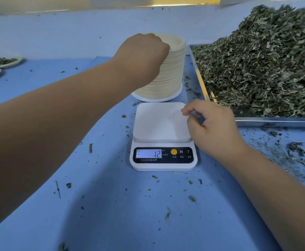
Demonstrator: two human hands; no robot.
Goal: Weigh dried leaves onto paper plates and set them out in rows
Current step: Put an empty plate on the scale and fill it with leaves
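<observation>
at far left on the desk [112, 205] sit filled plates [5, 61]; left hand [142, 51] curls over the plate stack [168, 77], grip hidden; the scale [161, 124] stands bare; right hand [213, 124] hovers, fingers [188, 109] loose and empty, near the heaped dried leaves [265, 66]. next, likely: peel one plate off, seat it on the scale.

The scale [163, 142] sits before the plate stack [168, 73], tray of leaves [256, 69] right.

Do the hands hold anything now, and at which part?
Left hand curls over the top rim of the plate stack; an actual grip cannot be told. Right hand holds nothing.
</observation>
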